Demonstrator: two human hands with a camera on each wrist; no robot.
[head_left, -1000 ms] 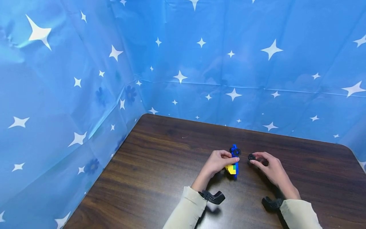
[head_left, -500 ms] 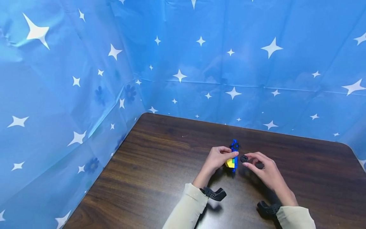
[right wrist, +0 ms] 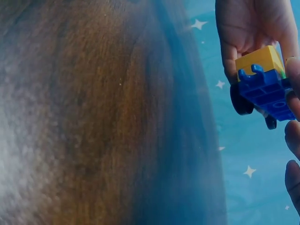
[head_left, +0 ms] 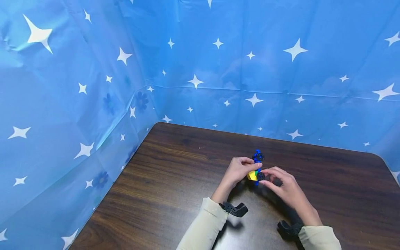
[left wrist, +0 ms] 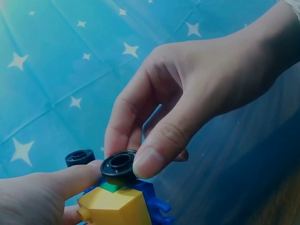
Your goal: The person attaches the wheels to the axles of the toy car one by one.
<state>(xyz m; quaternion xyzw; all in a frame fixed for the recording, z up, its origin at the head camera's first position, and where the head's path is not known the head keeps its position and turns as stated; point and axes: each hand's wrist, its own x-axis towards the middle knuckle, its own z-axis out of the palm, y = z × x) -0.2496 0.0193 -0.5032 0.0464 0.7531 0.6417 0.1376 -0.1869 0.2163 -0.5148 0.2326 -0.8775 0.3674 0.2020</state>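
A toy car (head_left: 256, 169) is gripped by the left hand (head_left: 238, 171) above the table (head_left: 175, 180). A wheel (head_left: 260, 176), pinched between thumb and fingers of the right hand (head_left: 285, 187), is pressed against it.

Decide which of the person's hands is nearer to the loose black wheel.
Right. The right hand pinches the black wheel between thumb and fingers, pressing it against the toy car. The left hand holds the car, its fingertip just beside the wheel.

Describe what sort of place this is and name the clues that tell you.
Probably a makeshift recording booth, not a lived-in room: a dark wooden table is walled in by blue star-printed sheeting, and two hands work on a small toy car of building bricks.
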